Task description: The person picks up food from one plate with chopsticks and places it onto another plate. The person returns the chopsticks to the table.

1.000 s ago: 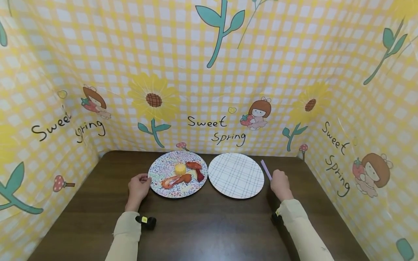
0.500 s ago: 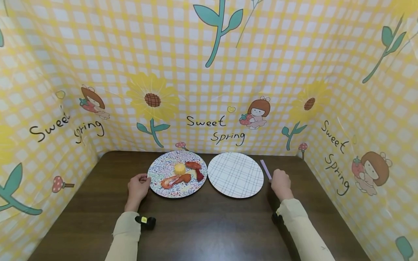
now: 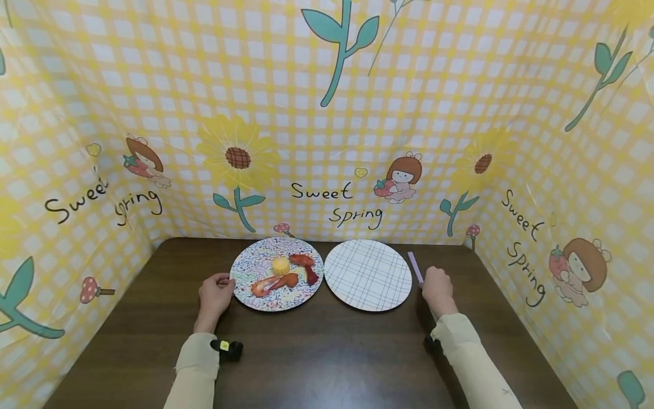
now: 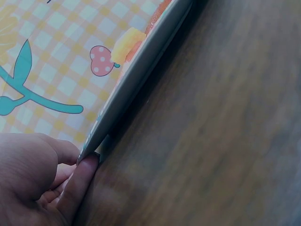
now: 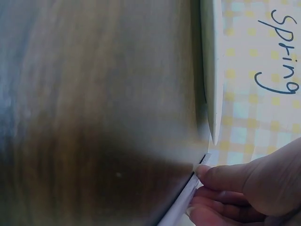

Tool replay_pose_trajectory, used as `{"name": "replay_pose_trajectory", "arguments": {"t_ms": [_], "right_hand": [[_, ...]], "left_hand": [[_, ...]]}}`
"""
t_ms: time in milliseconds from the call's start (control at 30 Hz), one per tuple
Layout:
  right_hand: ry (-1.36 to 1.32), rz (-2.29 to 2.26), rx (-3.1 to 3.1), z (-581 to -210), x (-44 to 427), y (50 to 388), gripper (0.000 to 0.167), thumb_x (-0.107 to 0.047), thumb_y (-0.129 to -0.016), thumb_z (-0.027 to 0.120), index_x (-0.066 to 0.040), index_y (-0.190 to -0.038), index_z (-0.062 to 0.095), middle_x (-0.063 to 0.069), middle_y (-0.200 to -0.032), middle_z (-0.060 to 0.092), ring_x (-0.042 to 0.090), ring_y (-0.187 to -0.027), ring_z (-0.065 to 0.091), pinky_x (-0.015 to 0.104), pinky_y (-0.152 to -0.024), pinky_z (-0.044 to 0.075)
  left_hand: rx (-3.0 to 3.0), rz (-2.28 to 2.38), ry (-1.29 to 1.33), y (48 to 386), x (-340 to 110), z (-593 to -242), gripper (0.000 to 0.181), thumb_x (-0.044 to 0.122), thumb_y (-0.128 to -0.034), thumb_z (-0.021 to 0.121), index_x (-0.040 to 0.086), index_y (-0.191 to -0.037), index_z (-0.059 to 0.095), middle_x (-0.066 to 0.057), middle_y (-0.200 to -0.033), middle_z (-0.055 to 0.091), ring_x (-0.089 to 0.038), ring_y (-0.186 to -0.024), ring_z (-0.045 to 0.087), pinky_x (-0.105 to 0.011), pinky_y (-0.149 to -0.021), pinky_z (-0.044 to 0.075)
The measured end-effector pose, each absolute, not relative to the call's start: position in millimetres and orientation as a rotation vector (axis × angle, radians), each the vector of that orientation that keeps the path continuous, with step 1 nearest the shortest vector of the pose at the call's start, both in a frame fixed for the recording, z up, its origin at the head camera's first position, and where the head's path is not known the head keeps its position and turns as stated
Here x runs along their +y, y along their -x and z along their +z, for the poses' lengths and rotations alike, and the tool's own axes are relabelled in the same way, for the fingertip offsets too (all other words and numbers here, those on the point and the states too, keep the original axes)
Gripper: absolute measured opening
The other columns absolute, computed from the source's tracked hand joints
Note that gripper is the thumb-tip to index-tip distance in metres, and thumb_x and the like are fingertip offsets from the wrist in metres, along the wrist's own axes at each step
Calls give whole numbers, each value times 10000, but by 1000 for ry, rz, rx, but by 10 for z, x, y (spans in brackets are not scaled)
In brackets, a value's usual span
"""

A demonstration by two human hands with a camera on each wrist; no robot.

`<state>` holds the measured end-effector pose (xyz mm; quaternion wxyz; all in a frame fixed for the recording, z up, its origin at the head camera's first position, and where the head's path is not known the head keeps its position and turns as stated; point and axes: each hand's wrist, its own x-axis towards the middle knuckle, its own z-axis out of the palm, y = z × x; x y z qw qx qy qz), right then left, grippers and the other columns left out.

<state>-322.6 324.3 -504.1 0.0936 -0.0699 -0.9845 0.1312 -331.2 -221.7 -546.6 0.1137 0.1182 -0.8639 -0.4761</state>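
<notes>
My left hand (image 3: 214,298) pinches the left rim of a round plate (image 3: 250,261) with a multicoloured speckle. In the left wrist view the thumb and a finger (image 4: 81,181) meet at the rim of that plate (image 4: 136,75). On it lie a yellow corn piece (image 3: 280,265), a shrimp (image 3: 260,288), a drumstick-like piece (image 3: 289,280) and a red crayfish-like piece (image 3: 301,260). My right hand (image 3: 437,291) pinches a slim lilac utensil (image 3: 415,266) made of two parallel strips; its exact kind is unclear. The right wrist view shows fingertips on the lilac utensil (image 5: 181,205), low at the table.
A white plate with blue grid lines (image 3: 368,275) sits right of the speckled one, rims about touching. Both are on a dark wooden table (image 3: 327,352). A yellow checked cloth (image 3: 327,142) with printed flowers and words walls off the back and both sides.
</notes>
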Motion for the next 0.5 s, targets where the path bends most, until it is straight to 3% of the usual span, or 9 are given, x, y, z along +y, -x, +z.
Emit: {"name": "replay_pose_trajectory", "arguments": {"t_ms": [267,367,500], "right_hand": [[246,452,-2929,-5059,3264,3244,286,-104,-833,801,124,-832,628,317,-823,664,480,-746,680,542,-587,554],[236,456,-2922,-5069,3265,3224,310,-139,-860,786,133,-833,640,326,-823,667,480,-746,681,543,-597,552],[232,481,-2850,-5059,3251,3207,362,-210,-923,723,125,-807,651,345,-830,673,501,-749,677,567,-610,540]], "left_hand": [[-2584,-1501,-317,3385,-2270,-5385,414,175,-991,608,-123,-1278,592,-282,-1123,674,-141,-758,688,-217,-629,529],[-2676,-1366,-243,3385,-2312,-5276,436,148,-996,577,-175,-1289,548,-332,-1132,672,-272,-798,729,-354,-692,591],[-2670,-1017,-150,3439,-2319,-5044,414,148,-1004,548,-192,-1242,563,-345,-1068,687,-465,-947,681,-562,-812,543]]}}
